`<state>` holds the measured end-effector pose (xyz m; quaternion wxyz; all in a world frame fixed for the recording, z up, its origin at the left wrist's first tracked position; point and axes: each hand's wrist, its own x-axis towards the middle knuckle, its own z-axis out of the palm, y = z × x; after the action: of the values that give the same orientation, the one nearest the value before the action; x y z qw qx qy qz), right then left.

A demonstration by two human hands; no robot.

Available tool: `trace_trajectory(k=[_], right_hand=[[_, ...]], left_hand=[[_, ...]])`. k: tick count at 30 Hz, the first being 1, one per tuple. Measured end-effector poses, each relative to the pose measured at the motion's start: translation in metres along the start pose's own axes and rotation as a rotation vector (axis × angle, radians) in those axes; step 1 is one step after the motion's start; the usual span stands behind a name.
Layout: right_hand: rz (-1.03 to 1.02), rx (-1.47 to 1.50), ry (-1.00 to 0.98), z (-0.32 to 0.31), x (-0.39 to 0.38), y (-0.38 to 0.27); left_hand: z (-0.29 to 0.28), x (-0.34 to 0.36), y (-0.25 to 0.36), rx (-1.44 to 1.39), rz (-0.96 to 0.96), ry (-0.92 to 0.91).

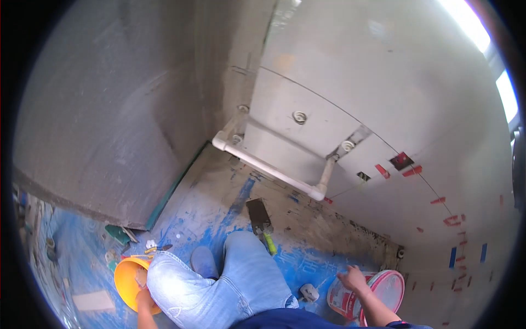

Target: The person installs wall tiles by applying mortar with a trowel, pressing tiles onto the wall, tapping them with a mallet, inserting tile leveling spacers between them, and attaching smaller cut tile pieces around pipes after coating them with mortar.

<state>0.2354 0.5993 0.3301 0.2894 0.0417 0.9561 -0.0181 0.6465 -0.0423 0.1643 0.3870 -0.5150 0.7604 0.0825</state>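
My left hand (pixel 143 295) reaches into a yellow bucket (pixel 124 277) beside my left knee. The knee and the bucket's inside partly hide its fingers, and I cannot make out what it holds, if anything. On the other side, my right hand (pixel 353 278) is over the side of a white and red bucket (pixel 341 299), its fingers apart and nothing in them. A pale lid or top (pixel 390 290) with a pink-red rim shows on that bucket. Beyond my knees a trowel (pixel 257 213) with a bright green handle lies on the floor.
A white pipe (pixel 268 167) juts from the tiled wall (pixel 323 93) ahead. Red wedges (pixel 382 171) sit along the tile joints. A grey wall (pixel 109 120) rises at left. Small tools (pixel 159 249) lie by the yellow bucket, and a whitish object (pixel 309 292) near the right one.
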Motion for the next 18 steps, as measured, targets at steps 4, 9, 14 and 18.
trace_trajectory(k=[4,9,14,18], right_hand=[[-0.359,0.264,-0.101,-0.002,-0.004,-0.099],[-0.822,0.494,-0.167,-0.016,-0.029,-0.211],[-1.103,0.858,-0.455,-0.048,-0.069,-0.299],[-1.201,1.054,-0.643,-0.071,-0.082,-0.326]], left_hand=[[-0.037,-0.022,-0.023,0.025,-0.035,0.027],[-0.142,-0.105,-0.016,-0.237,-0.089,0.197],[-0.275,-0.216,0.084,-1.382,0.744,0.278],[-0.303,-0.255,0.205,-1.185,1.019,-0.180]])
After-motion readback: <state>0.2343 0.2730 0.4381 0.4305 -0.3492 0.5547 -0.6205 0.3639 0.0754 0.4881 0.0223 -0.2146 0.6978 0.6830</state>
